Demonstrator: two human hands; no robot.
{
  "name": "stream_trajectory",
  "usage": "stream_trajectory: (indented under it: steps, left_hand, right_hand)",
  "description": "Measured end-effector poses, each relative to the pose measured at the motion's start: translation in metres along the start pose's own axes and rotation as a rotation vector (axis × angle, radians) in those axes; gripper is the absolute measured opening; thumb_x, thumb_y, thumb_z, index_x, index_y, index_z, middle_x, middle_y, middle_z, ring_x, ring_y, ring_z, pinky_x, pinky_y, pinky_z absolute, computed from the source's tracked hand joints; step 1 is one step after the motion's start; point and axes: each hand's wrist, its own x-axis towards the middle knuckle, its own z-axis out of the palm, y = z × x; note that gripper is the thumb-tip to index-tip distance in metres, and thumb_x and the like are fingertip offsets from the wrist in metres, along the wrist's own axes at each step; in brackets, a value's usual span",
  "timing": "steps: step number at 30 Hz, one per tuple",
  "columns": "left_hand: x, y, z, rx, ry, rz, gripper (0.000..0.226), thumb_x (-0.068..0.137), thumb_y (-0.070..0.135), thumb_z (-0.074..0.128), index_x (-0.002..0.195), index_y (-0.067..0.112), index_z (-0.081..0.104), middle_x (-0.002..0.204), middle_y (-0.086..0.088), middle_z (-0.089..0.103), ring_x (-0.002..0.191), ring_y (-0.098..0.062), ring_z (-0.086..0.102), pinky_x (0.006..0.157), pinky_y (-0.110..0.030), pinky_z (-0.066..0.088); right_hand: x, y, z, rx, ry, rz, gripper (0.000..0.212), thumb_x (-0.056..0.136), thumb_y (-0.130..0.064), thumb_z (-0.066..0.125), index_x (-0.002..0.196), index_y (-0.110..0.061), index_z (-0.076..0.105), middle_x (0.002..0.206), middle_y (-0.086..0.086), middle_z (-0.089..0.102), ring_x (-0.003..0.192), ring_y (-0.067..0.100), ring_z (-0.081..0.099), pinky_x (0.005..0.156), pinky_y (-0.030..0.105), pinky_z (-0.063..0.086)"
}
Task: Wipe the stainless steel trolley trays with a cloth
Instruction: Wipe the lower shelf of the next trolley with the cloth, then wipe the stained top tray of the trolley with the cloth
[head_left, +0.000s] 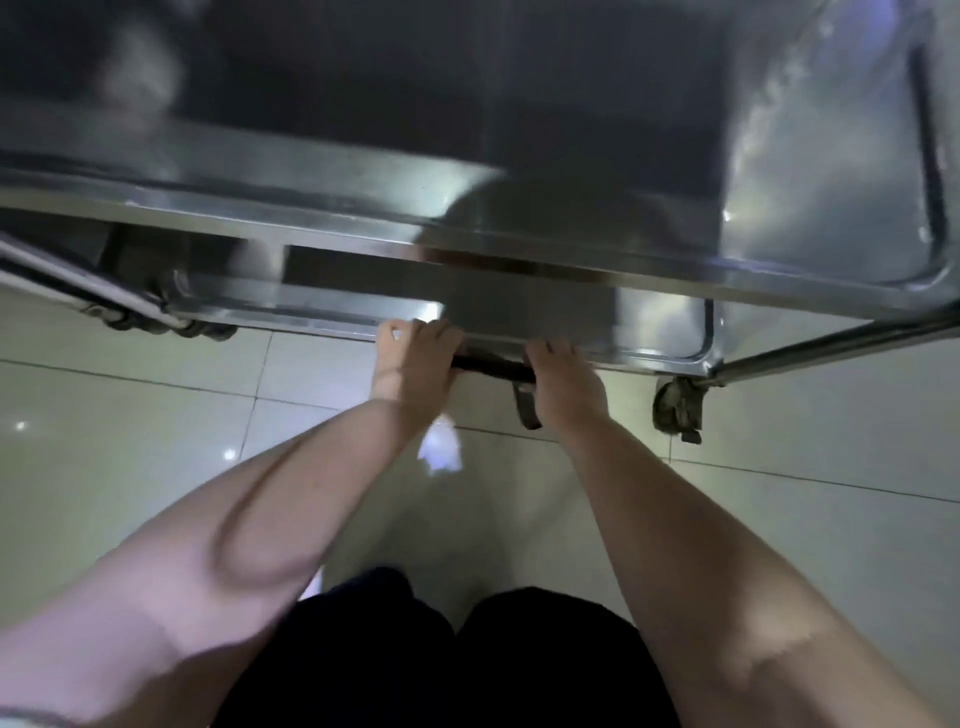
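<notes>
Glossy pale floor tiles (130, 441) lay beneath a stainless steel trolley (810, 351), seen from the head camera looking straight down past the person's dark trousers. Two trays were in view: the upper tray (779, 182) filling the top of the picture and the lower tray (665, 327) beneath it, near the floor. Both arms reached down to the lower tray's near rim, where the left hand (415, 358) and right hand (563, 379) each had fingers curled in a clamped grip on what appeared to be one dark cloth (493, 367), stretched between them with an end hanging down. The step in hand looked like wiping the lower tray's front edge; the next move would likely call for drawing the cloth along that rim or up over the tray floor. One caster (675, 408) showed plainly at the right corner, with blurred wheels at left. A white patch (441, 452) below the left wrist was too blurred to identify.
</notes>
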Motion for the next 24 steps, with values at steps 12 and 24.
stream_trajectory:
  steps: [12, 24]
  left_hand:
    - [-0.191, -0.040, -0.346, -0.181, 0.348, -0.064, 0.010, 0.076, 0.023, 0.062, 0.083, 0.027, 0.068, 0.082, 0.010, 0.058, 0.092, -0.022, 0.051, 0.087, -0.030, 0.019]
    - [-0.304, -0.092, -0.644, -0.197, 0.555, -0.510, 0.011, 0.078, 0.025, 0.070, 0.083, 0.034, 0.066, 0.084, 0.014, 0.060, 0.098, -0.020, 0.055, 0.104, -0.051, 0.024]
  right_hand:
    - [-0.184, -0.171, -0.317, 0.267, 0.223, -0.369, 0.023, 0.075, -0.008, 0.071, 0.097, -0.004, 0.070, 0.090, 0.015, 0.063, 0.076, 0.036, 0.057, 0.065, 0.040, 0.044]
    - [-0.226, -0.365, -0.581, 0.384, 0.169, -0.538, 0.016, 0.074, -0.012, 0.061, 0.076, -0.027, 0.054, 0.083, -0.001, 0.061, 0.087, 0.028, 0.054, 0.076, 0.040, 0.044]
